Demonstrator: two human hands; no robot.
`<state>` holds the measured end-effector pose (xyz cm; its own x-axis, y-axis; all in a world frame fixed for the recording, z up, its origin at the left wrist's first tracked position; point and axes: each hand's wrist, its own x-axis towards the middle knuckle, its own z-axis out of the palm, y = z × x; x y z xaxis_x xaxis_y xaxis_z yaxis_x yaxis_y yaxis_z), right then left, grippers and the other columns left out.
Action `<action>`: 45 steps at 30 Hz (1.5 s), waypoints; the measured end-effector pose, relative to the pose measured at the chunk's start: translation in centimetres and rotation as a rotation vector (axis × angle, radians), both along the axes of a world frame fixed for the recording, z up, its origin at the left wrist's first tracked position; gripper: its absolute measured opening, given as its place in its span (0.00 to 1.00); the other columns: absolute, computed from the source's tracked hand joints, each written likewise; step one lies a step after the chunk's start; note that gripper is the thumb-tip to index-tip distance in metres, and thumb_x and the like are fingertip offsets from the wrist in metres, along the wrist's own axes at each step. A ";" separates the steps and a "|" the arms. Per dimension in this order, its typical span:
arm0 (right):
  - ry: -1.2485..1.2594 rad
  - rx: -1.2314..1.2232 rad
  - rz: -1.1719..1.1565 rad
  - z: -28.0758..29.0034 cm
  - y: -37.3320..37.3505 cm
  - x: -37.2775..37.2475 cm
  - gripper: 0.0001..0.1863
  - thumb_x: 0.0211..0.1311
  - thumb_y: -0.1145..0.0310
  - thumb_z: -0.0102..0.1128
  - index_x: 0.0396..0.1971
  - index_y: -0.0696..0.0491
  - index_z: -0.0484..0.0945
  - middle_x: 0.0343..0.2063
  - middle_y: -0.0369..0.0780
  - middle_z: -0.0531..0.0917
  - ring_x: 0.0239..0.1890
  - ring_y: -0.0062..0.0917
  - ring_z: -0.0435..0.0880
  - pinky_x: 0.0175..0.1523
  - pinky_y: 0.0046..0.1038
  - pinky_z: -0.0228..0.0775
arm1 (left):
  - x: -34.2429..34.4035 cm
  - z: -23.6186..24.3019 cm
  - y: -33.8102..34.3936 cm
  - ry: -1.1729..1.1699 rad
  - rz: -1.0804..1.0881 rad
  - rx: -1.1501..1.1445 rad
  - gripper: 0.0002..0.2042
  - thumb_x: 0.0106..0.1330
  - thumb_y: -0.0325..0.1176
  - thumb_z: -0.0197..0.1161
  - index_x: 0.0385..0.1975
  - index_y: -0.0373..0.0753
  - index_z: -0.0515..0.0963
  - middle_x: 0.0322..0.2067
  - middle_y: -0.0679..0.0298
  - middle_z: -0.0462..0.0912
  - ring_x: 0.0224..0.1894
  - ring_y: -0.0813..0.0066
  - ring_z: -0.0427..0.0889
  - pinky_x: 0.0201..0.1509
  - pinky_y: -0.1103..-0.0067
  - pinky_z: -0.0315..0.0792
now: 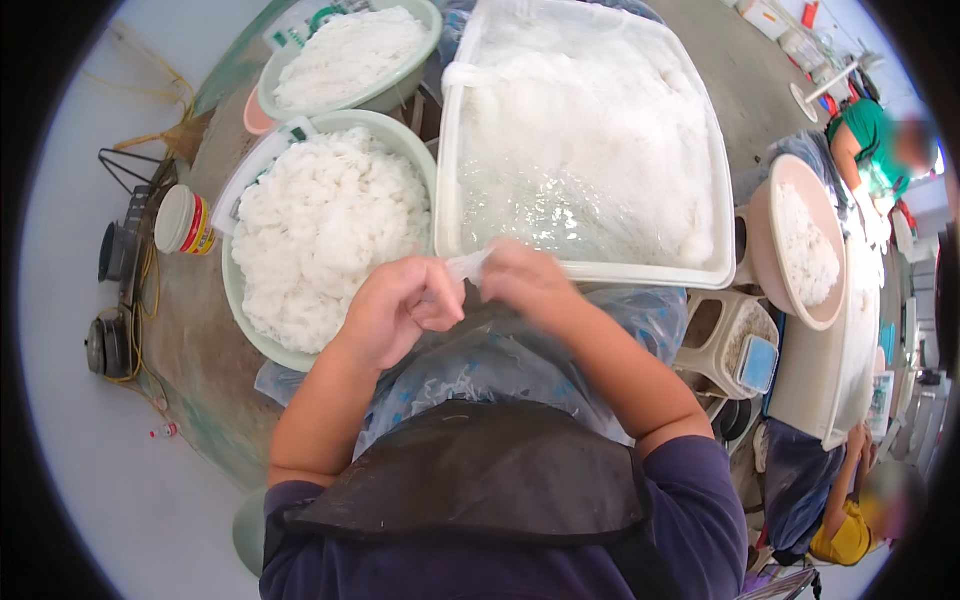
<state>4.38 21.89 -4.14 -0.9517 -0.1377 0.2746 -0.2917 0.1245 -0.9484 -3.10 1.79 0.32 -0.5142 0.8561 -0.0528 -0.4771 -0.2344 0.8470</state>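
Left hand (405,305) and right hand (525,285) pinching white fibre (468,266), beside white tray (640,272), grey floor (195,360), pale wall (65,220)

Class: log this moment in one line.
left hand: grips white strip | right hand: at its other end, blurred | beyond: white tray

In bright light, a pale wall (75,270) borders the grey-brown floor (190,345) at left; a cream stool (746,325) stands at right.

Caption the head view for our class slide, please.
Left hand and right hand hold a white wisp at a white tray of wet fluff.
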 end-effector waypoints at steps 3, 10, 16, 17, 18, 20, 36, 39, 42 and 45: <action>-0.215 -0.187 0.077 5.0 1.0 1.3 0.16 0.65 0.61 0.47 0.36 0.60 0.77 0.30 0.37 0.74 0.38 0.24 0.72 0.44 0.30 0.63 | 0.8 -0.6 -1.4 0.571 0.223 -0.304 0.13 0.68 0.35 0.52 0.25 0.35 0.78 0.24 0.66 0.72 0.23 0.83 0.63 0.27 0.83 0.60; 0.045 0.578 0.013 3.4 -2.1 0.8 0.13 0.61 0.61 0.57 0.34 0.58 0.75 0.35 0.45 0.76 0.40 0.39 0.75 0.49 0.37 0.66 | 1.0 -1.9 0.2 -0.024 0.487 -0.137 0.14 0.70 0.37 0.57 0.43 0.31 0.80 0.40 0.62 0.82 0.47 0.75 0.77 0.59 0.76 0.66; 0.177 0.382 -0.136 1.7 -4.1 0.2 0.09 0.58 0.67 0.54 0.34 0.58 0.74 0.30 0.47 0.76 0.37 0.44 0.75 0.45 0.41 0.66 | -0.1 -0.9 -0.4 0.247 0.241 -0.054 0.19 0.65 0.39 0.62 0.50 0.32 0.79 0.41 0.62 0.83 0.56 0.66 0.78 0.73 0.64 0.52; 0.096 0.274 -0.053 1.8 -4.0 0.2 0.09 0.58 0.68 0.54 0.33 0.58 0.74 0.29 0.47 0.76 0.37 0.44 0.75 0.44 0.42 0.67 | -0.8 -0.1 -1.0 0.532 0.222 -0.108 0.18 0.64 0.38 0.63 0.49 0.34 0.80 0.40 0.62 0.84 0.55 0.66 0.79 0.72 0.63 0.52; 0.072 0.275 -0.004 2.3 -3.5 0.1 0.08 0.58 0.68 0.53 0.32 0.58 0.74 0.29 0.47 0.76 0.36 0.45 0.75 0.43 0.42 0.66 | -1.5 0.9 -1.8 0.818 0.209 -0.161 0.16 0.63 0.37 0.64 0.48 0.36 0.81 0.38 0.62 0.84 0.54 0.66 0.80 0.72 0.62 0.53; 0.015 0.269 0.093 3.6 -2.3 -0.1 0.08 0.58 0.68 0.52 0.29 0.57 0.74 0.28 0.48 0.76 0.34 0.46 0.74 0.41 0.43 0.66 | -1.6 1.4 -2.2 1.276 0.194 -0.291 0.13 0.60 0.35 0.65 0.43 0.39 0.82 0.35 0.62 0.84 0.52 0.66 0.81 0.71 0.59 0.55; -0.075 0.477 -0.293 3.8 0.2 0.4 0.20 0.50 0.63 0.61 0.42 0.57 0.73 0.38 0.46 0.75 0.39 0.41 0.76 0.44 0.36 0.68 | 2.8 1.9 -0.9 0.061 0.300 0.161 0.09 0.77 0.38 0.39 0.46 0.41 0.62 0.57 0.38 0.71 0.59 0.47 0.73 0.63 0.58 0.67; -0.005 0.307 0.086 3.9 -0.8 0.6 0.16 0.53 0.60 0.57 0.38 0.54 0.76 0.36 0.46 0.76 0.40 0.43 0.76 0.46 0.37 0.69 | 2.9 1.0 0.0 0.211 0.378 0.032 0.09 0.77 0.38 0.39 0.46 0.41 0.62 0.56 0.37 0.71 0.60 0.45 0.72 0.62 0.60 0.69; -0.248 0.052 0.206 3.4 -4.0 2.0 0.12 0.56 0.62 0.51 0.30 0.55 0.75 0.26 0.47 0.75 0.31 0.39 0.75 0.40 0.36 0.68 | 2.0 1.2 0.3 0.074 0.373 0.010 0.08 0.77 0.37 0.40 0.45 0.41 0.63 0.50 0.41 0.75 0.42 0.62 0.70 0.46 0.72 0.68; 0.019 0.296 -0.063 0.6 -2.9 1.4 0.11 0.55 0.65 0.49 0.26 0.57 0.74 0.22 0.47 0.73 0.26 0.38 0.74 0.35 0.36 0.67 | 0.8 1.7 -1.0 -0.109 0.272 -0.013 0.08 0.76 0.37 0.44 0.43 0.39 0.64 0.40 0.48 0.79 0.22 0.81 0.64 0.29 0.84 0.62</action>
